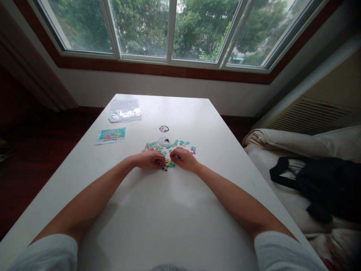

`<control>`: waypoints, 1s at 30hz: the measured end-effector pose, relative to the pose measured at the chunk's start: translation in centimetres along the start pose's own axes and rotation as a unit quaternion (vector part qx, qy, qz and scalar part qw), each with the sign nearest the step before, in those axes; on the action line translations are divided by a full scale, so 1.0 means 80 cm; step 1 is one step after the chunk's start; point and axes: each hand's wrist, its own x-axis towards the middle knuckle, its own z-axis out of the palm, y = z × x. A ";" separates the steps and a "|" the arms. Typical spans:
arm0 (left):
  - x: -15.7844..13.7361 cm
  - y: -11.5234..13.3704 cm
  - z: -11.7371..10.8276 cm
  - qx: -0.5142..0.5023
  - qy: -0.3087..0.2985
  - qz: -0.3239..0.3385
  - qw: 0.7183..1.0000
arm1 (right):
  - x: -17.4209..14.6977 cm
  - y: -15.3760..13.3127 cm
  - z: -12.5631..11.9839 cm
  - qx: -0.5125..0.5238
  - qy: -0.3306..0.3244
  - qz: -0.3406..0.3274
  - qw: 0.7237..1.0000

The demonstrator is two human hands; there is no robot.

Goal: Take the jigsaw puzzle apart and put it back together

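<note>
Small jigsaw puzzle pieces (179, 142), mostly teal and green with some pink and yellow, lie loosely spread on the white table (175, 218). My left hand (149, 158) rests at the left of them, its fingers curled down at a teal bit that looks like a puzzle piece. Across a small gap, my right hand (185, 159) has its thumb and fingers pinched together; whatever they hold is too small to make out. Between and just below both hands sits a cluster of yellow and teal pieces (168, 163).
Beyond the pieces lie two round grey-and-white items, a nearer disc (164, 141) and a farther one (164, 129). To the left are a colourful cartoon picture sheet (112, 134) and a clear plastic bag (125, 110). A sofa with a dark bag (324, 184) stands right of the table.
</note>
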 end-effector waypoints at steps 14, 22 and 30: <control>0.000 -0.004 0.006 0.003 0.011 -0.001 1.000 | 0.002 -0.004 -0.002 0.003 -0.001 -0.006 1.000; 0.001 -0.002 0.004 0.010 0.003 -0.006 1.000 | 0.002 -0.001 -0.001 0.003 0.002 -0.003 1.000; 0.001 0.004 0.000 0.007 -0.002 -0.021 1.000 | 0.001 0.000 0.000 0.006 -0.002 -0.002 1.000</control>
